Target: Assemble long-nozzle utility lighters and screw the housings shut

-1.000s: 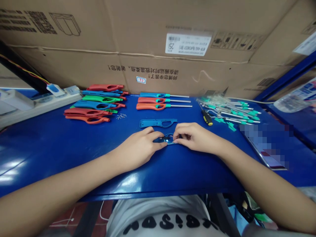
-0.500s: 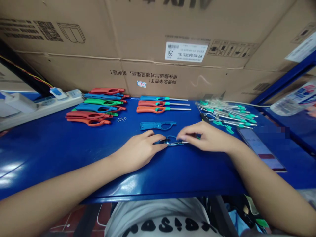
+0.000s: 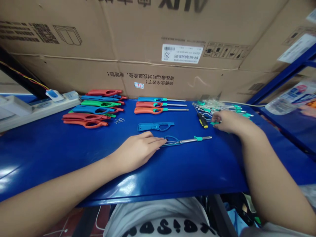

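My left hand (image 3: 139, 148) is closed on the handle end of a blue lighter half-shell (image 3: 170, 144) lying on the table, fingers together and covering that end. Wires show in the shell's loop. A metal lighter tube (image 3: 190, 140) with a green collar sticks out of it to the right. Just behind lies a second blue half-shell (image 3: 156, 126), inner side up. My right hand (image 3: 230, 121) is at the front of a pile of metal tubes with green parts (image 3: 228, 107). Its fingers are bent together over a small green plastic piece (image 3: 215, 123); whether they grip it is hidden.
A black-and-yellow screwdriver (image 3: 202, 121) lies left of my right hand. Three assembled lighters (image 3: 149, 110) lie at the back. Left of them are stacked coloured shells (image 3: 85, 117), loose screws (image 3: 119, 120) and a power strip (image 3: 41, 107). A cardboard box (image 3: 138, 65) stands behind.
My right hand has left the lighter's tube and moved right and back to the pile, uncovering the tube and the screwdriver. My left hand stays on the half-shell.
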Motion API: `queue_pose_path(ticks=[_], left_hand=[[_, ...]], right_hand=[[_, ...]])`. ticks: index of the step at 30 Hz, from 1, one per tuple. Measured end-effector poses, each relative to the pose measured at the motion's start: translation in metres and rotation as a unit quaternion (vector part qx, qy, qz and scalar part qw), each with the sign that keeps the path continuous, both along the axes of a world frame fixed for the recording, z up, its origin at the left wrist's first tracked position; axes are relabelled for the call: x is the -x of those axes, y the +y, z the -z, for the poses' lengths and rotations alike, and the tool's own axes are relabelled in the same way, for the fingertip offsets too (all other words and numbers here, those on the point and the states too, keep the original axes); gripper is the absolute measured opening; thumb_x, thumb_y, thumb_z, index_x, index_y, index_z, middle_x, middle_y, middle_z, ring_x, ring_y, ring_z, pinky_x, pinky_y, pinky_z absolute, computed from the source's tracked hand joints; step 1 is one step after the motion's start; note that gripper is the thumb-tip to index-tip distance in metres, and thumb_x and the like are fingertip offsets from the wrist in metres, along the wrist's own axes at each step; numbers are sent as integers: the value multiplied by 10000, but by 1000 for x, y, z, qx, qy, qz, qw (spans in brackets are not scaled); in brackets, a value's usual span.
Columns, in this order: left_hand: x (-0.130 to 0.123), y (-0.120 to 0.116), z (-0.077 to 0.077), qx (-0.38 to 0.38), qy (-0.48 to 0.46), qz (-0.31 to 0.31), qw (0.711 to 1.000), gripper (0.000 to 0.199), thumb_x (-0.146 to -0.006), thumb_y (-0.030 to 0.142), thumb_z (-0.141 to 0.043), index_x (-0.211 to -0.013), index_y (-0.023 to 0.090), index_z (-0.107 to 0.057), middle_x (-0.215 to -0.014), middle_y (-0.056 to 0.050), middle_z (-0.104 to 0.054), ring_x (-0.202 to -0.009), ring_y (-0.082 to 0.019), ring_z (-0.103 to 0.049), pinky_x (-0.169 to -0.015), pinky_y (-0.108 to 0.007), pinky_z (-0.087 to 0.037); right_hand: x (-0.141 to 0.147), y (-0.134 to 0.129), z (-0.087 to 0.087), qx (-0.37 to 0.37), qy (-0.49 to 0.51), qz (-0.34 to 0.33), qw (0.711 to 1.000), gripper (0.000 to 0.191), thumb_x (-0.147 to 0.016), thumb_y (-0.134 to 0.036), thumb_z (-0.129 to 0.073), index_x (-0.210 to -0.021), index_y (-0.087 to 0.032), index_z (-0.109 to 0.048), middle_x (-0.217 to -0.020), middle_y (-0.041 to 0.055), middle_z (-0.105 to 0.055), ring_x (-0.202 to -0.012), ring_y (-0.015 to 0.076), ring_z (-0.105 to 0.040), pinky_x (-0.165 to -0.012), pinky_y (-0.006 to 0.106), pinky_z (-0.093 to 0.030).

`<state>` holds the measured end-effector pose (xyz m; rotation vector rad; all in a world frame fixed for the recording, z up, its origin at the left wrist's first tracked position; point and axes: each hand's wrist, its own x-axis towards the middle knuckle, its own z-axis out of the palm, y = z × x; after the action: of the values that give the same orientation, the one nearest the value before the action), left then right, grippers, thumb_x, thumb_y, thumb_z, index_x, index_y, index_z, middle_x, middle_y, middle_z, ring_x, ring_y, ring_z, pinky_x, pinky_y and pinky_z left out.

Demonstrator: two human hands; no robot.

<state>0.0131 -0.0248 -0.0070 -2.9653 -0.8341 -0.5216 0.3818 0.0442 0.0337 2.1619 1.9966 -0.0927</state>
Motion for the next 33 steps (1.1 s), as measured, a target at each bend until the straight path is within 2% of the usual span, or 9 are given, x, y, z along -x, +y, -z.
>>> queue_pose_path(ticks=[7, 12, 16, 18, 21, 24, 26, 29, 33], left_hand=[[0, -1, -6, 13, 33, -1, 999, 465, -1012, 153, -466, -1466, 246, -506, -1320, -41, -680, -1039, -214, -632, -865, -345, -574], [1, -1, -8, -6, 79, 6, 997, 429, -1002, 158, -474, -1395, 283, -591, -1363, -41, -651, -1069, -250, -625, -854, -380, -584], [1, 0, -9, -6, 86, 10, 996, 410, -990, 146, -488, -1355, 272, -628, -1352, -55, -652, -1096, -261, -621, -863, -397, -588], [1, 0, -9, -3, 89, 11, 996, 412, -983, 140, -499, -1353, 265, -628, -1350, -59, -651, -1093, -266, -623, -865, -406, -589], [1, 0, -9, 1, 82, 9, 997, 407, -985, 145, -504, -1359, 257, -618, -1347, -56, -652, -1091, -262, -624, -869, -402, -590], [1, 0, -8, 6, 62, 10, 998, 383, -1005, 159, -481, -1354, 248, -610, -1344, -48, -655, -1112, -245, -620, -898, -389, -581], [0, 1, -7, 12, 42, 7, 999, 346, -1027, 187, -455, -1326, 234, -622, -1327, -46, -665, -1117, -230, -621, -918, -380, -573], [-1, 1, -5, 16, 20, 5, 1000, 313, -1042, 212, -437, -1277, 213, -643, -1289, -52, -683, -1107, -214, -628, -923, -365, -566], [-2, 2, -5, 9, 17, 7, 1000, 281, -1040, 207, -442, -1206, 204, -668, -1258, -58, -694, -1081, -216, -635, -896, -362, -566]], right_hand=[[0, 1, 2, -33, 17, 2, 999, 187, -749, -208, -670, -928, -211, -619, -924, 77, -688, -626, 172, -576, -533, 284, -363], [-3, -2, 0, -69, 57, -16, 996, 48, -738, -155, -672, -708, -188, -656, -754, 94, -669, -577, 170, -522, -558, 321, -359], [5, -7, -14, -91, 105, -35, 990, 99, -831, -221, -637, -737, -191, -647, -800, 93, -682, -645, 178, -546, -599, 335, -378], [14, -11, -20, -76, 214, -66, 972, 140, -880, -301, -615, -794, -193, -640, -785, 82, -678, -641, 166, -566, -584, 316, -402], [36, -18, -19, -10, 406, -103, 908, 218, -845, -430, -665, -856, -217, -617, -731, 44, -679, -546, 147, -557, -505, 295, -418], [61, -24, -8, 40, 464, -124, 876, 220, -841, -430, -672, -876, -230, -587, -730, 17, -679, -507, 137, -570, -503, 299, -458], [73, -27, 1, 49, 473, -154, 866, 208, -855, -412, -660, -898, -225, -583, -676, -5, -644, -517, 144, -589, -509, 290, -458], [80, -28, 10, 43, 418, -225, 879, 164, -877, -356, -632, -916, -198, -616, -658, -11, -621, -551, 135, -567, -541, 272, -441], [74, -24, 13, -11, 320, -312, 894, 123, -864, -282, -653, -936, -182, -656, -823, 24, -665, -647, 132, -532, -618, 272, -434]])
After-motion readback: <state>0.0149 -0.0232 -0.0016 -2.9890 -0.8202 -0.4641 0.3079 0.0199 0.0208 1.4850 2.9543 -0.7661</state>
